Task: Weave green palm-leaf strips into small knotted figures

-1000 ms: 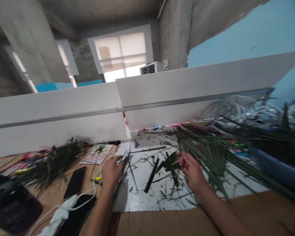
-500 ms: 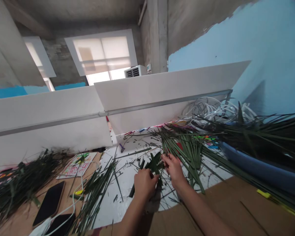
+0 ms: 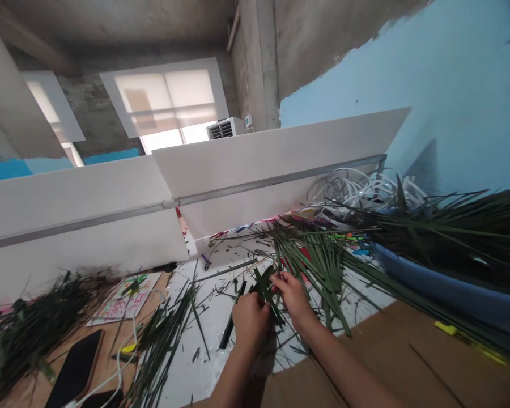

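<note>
A small piece of crossed green leaf strips (image 3: 264, 287) sits between my hands above the white sheet (image 3: 212, 317). My left hand (image 3: 250, 317) is closed on its near left side, with dark strip ends sticking out past the knuckles. On the right side, my right hand (image 3: 292, 296) pinches the strips with thumb and fingertips; the exact grip point is partly hidden. A fan of long green leaf strips (image 3: 331, 272) lies just beyond my right hand. To the left of my hands is a looser bundle of thin leaves (image 3: 170, 334).
A blue basin (image 3: 446, 289) heaped with long leaves stands at right, with coiled white strapping (image 3: 352, 187) behind. A phone (image 3: 77, 365), a white cable (image 3: 119, 362) and a coloured drawing (image 3: 125, 297) lie left. White panels (image 3: 259, 209) border the back. Leaf scraps litter the sheet.
The view has shifted slightly, so most things sit further left. My right hand has drawn a little closer to my left, and the crossed strips show more plainly between them.
</note>
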`<state>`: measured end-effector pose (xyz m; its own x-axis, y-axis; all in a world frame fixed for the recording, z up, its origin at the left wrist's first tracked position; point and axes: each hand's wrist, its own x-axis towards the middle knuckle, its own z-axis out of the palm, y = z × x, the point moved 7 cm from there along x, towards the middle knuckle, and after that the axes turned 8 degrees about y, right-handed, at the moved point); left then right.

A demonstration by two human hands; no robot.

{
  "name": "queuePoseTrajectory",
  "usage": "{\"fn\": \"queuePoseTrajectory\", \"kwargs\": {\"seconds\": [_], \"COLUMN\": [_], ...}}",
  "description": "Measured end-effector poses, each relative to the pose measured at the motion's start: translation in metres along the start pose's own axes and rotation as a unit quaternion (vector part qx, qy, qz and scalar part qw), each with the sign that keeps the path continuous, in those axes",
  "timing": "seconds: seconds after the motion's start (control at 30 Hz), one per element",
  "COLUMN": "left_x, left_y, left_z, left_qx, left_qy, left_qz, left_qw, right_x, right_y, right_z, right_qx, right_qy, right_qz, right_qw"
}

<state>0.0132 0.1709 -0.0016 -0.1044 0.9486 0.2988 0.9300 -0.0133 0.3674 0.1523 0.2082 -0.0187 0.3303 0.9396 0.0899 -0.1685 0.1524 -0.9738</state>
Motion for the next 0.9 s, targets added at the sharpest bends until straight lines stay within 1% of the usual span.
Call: {"fn": "queuePoseTrajectory", "kwargs": {"seconds": [0.2,0.33,0.43,0.5,0.57,0.63,0.67,0.7,0.9], "left_x": [-0.001,-0.003,-0.004,-0.004,-0.001,0.003,0.006,0.008,0.016], "left_y": [-0.005,-0.002,-0.001,-0.003,-0.007,-0.011,-0.013,-0.015,-0.02], "left_z": [-0.001,0.001,0.004,0.006,0.007,0.008,0.007,0.006,-0.008], "left_qx": [-0.022,-0.057,-0.103,-0.149,-0.264,-0.387,-0.432,-0.459,-0.529], "left_qy": [0.003,-0.001,-0.008,-0.011,-0.017,-0.025,-0.028,-0.031,-0.067], "left_qz": [-0.013,-0.009,-0.016,-0.025,-0.052,-0.081,-0.092,-0.098,-0.103], "left_qw": [1.0,0.998,0.995,0.988,0.963,0.918,0.897,0.882,0.84], "right_x": [0.008,0.011,0.01,0.008,0.004,0.0,-0.003,-0.005,-0.015], "right_y": [0.011,0.022,0.023,0.019,0.014,0.007,0.003,0.0,-0.01], "right_z": [-0.003,-0.007,-0.005,0.0,0.005,0.008,0.009,0.01,0.013], "right_qx": [-0.099,-0.161,-0.159,-0.131,-0.089,-0.047,-0.029,-0.014,0.038], "right_qy": [0.001,0.006,-0.008,-0.023,-0.036,-0.039,-0.039,-0.04,-0.051], "right_qz": [-0.017,-0.002,0.012,0.019,0.023,0.022,0.021,0.021,0.025], "right_qw": [0.995,0.987,0.987,0.991,0.995,0.998,0.999,0.999,0.998]}}
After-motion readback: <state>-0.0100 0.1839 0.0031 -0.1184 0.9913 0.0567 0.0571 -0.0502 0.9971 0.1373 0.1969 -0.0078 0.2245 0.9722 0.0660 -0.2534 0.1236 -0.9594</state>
